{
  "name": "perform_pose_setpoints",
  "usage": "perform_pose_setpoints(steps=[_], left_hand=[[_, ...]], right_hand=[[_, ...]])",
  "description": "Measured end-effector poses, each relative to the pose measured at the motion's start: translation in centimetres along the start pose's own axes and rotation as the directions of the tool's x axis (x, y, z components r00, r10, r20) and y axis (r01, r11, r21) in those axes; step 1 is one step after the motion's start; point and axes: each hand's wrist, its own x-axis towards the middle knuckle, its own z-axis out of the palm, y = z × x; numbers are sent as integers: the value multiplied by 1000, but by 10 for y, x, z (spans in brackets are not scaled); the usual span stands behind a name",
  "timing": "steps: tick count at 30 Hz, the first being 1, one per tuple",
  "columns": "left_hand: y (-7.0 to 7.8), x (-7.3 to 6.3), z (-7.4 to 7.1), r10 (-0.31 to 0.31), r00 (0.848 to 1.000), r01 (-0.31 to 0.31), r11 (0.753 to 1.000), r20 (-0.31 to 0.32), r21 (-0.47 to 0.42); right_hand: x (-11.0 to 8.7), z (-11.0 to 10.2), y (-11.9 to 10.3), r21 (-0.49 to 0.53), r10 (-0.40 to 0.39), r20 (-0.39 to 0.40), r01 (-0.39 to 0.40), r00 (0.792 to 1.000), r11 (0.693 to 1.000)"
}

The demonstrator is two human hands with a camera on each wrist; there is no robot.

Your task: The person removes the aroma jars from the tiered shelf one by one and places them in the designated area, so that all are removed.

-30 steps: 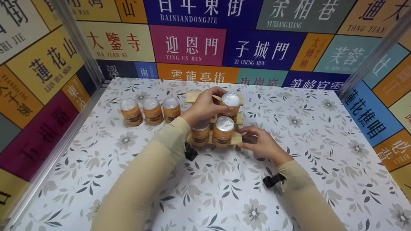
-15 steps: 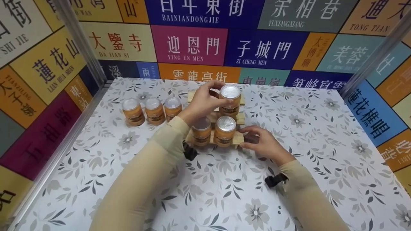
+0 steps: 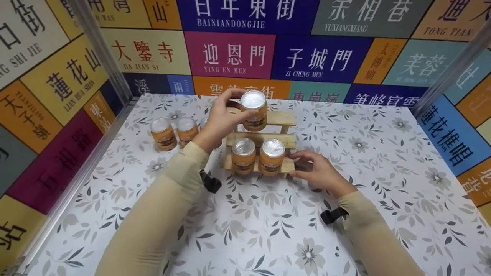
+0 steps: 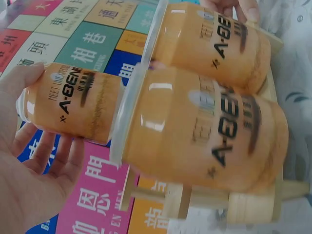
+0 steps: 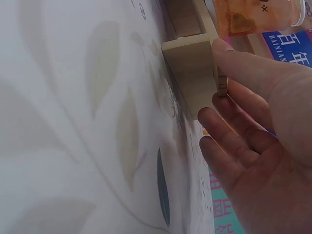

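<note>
My left hand point(image 3: 221, 119) holds an orange jar point(image 3: 254, 111) with a silver lid above the upper steps of a stepped wooden rack point(image 3: 283, 118). In the left wrist view, thumb and fingers lie around that jar, whose dark print reads A-BEN. Two matching jars, a left one point(image 3: 243, 158) and a right one point(image 3: 272, 158), stand upright side by side on the lowest step. At the rack's right end, my right hand point(image 3: 321, 171) pinches the lowest board; the right wrist view shows the thumb on top and fingertips at the board's edge point(image 5: 221, 83).
Left of the rack, more orange jars stand in a row on the flower-patterned tabletop point(image 3: 264, 230): an outer jar point(image 3: 163, 135), a middle jar point(image 3: 187, 131) and one mostly hidden behind the left hand. Sign-covered walls point(image 3: 230, 53) enclose the back and sides.
My left hand has lifted the jar from the rack's right side and carried it leftward. The right hand keeps its place at the rack's end. The head view has shifted slightly.
</note>
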Motion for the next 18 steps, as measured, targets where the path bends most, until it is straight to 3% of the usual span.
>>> perform_pose_setpoints(steps=[10,18], left_hand=[[-5,-15,-48,43,993,-41,999,-110,25],[-26,-31,-81,-2,982,24,993,-190,114]], right_hand=[[1,2,1,20,-3,-4,3,1000,1000],[2,1,2,-4,-18,1,18,1000,1000]])
